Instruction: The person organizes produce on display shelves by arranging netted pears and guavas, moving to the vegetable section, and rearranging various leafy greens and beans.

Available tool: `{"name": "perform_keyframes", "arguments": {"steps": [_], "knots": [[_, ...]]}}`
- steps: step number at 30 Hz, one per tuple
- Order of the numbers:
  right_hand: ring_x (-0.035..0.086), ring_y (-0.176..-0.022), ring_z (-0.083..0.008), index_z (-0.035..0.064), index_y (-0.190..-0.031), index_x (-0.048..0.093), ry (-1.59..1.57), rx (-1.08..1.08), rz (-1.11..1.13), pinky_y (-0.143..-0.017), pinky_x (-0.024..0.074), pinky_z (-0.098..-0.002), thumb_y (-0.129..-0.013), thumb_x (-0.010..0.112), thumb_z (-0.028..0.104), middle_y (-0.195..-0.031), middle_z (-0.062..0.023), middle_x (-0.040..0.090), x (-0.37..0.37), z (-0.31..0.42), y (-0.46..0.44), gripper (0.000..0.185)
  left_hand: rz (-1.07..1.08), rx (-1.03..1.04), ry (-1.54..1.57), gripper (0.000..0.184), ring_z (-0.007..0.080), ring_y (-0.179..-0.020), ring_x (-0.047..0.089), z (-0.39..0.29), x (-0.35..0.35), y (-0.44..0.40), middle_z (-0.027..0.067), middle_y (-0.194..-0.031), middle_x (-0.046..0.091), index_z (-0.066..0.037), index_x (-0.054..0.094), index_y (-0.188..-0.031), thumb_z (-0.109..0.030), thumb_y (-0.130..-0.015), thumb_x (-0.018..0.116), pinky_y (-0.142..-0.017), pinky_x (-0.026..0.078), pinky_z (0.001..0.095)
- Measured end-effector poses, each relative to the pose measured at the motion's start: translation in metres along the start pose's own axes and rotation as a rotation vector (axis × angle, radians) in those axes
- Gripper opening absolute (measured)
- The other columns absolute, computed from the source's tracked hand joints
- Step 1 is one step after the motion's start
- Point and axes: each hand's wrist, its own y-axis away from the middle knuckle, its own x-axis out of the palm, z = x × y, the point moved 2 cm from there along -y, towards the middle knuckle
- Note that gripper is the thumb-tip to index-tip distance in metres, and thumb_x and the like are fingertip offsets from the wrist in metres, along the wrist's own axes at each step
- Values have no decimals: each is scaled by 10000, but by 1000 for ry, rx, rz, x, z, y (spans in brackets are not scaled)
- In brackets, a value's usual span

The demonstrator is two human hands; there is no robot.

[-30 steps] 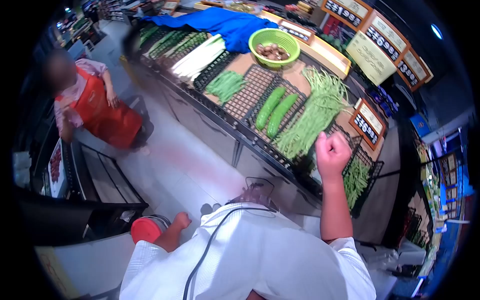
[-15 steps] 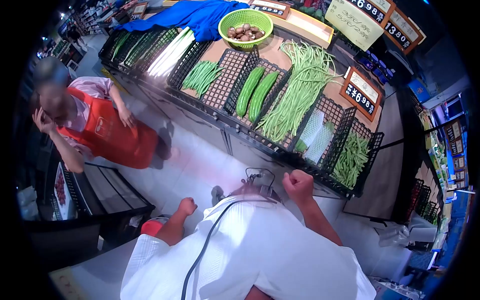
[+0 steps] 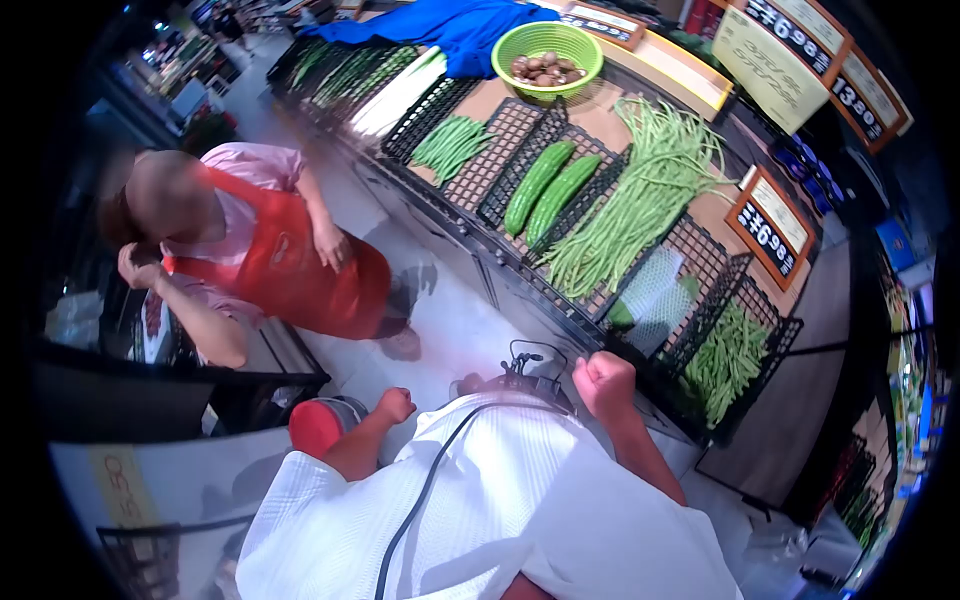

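Observation:
My left hand (image 3: 397,404) is closed in a fist in front of my white shirt, near a round red-topped thing (image 3: 322,428) below it. I see nothing in its fingers. To the right, my right hand (image 3: 606,384) is also curled into a fist and appears to hold nothing. It is closest to the front edge of the vegetable stand, apart from the crates. Behind it lie net-wrapped green vegetables (image 3: 655,305) and a crate of green pods (image 3: 728,360). Long beans (image 3: 640,195) and two bitter gourds (image 3: 552,200) lie farther left.
A person in a red apron (image 3: 325,285) stands in the aisle on the left, one hand raised to the head. A green basket of mushrooms (image 3: 548,70), a blue cloth (image 3: 440,35) and price signs (image 3: 770,228) are on the stand. A black cable (image 3: 430,490) crosses my shirt.
The view has shifted, so the stand sits farther right and slightly lower. The person in the apron appears closer and larger. Both my hands stay in fists, a little lower right.

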Motion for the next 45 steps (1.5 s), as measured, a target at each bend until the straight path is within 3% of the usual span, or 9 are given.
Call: {"name": "perform_keyframes", "arguments": {"steps": [7,11,18,25,30,35,38,41,45], "knots": [[380,-477,-257,32,-595,397,-61,-28,112,-475,318,-390,-805,756,2,-565,-113,410,3,-15,2,417,14,-79,53,239,383,-836,685,1,56,43,183,-862,712,-53,697,-844,-284,-786,716,-782,556,467],[429,-479,-292,31,-592,422,-45,-84,130,-475,337,-400,-795,762,25,-571,-122,446,2,0,-2,396,-51,-12,-26,232,390,-867,689,20,95,54,184,-910,723,-57,702,-863,-280,-803,707,-808,557,476],[495,-506,-352,72,-581,432,103,-136,73,-483,373,-441,-794,768,104,-571,-125,475,3,21,40,399,3,-7,29,260,411,-905,685,19,84,63,202,-928,720,-38,706,-878,-288,-807,703,-834,553,488],[566,-561,-363,81,-589,508,249,48,202,-531,443,-468,-812,759,190,-625,-124,564,19,59,127,354,-88,105,2,291,412,-905,684,44,86,69,218,-907,713,-13,701,-822,-304,-814,687,-842,551,488],[576,-553,-315,96,-588,504,272,-160,162,-524,450,-450,-830,721,165,-597,-97,555,21,100,180,333,161,146,-190,401,399,-1040,687,78,137,98,240,-1052,725,-10,762,-961,-376,-861,630,-927,549,472],[560,-530,-322,61,-599,560,283,141,129,-496,432,-420,-815,741,203,-599,-115,566,-10,108,242,315,465,215,-455,429,371,-1102,684,120,203,104,209,-1115,728,-49,775,-1026,-419,-856,639,-1000,531,444],[548,-520,-310,46,-611,579,253,288,79,-496,426,-405,-826,738,215,-602,-128,569,-26,108,274,317,398,251,-426,421,380,-1097,680,105,202,99,217,-1101,728,-40,773,-1011,-405,-854,632,-998,528,453],[543,-516,-311,38,-617,569,254,258,60,-494,423,-406,-829,735,208,-597,-130,561,-38,113,287,318,279,491,-420,429,406,-1091,669,85,196,78,241,-1099,722,-16,768,-997,-395,-866,613,-995,522,477],[531,-508,-313,48,-601,512,245,191,32,-485,410,-417,-821,749,183,-580,-123,532,-61,113,304,350,234,338,-396,468,424,-1087,656,26,163,58,246,-1124,718,-10,768,-975,-422,-914,553,-1000,510,497]]}}
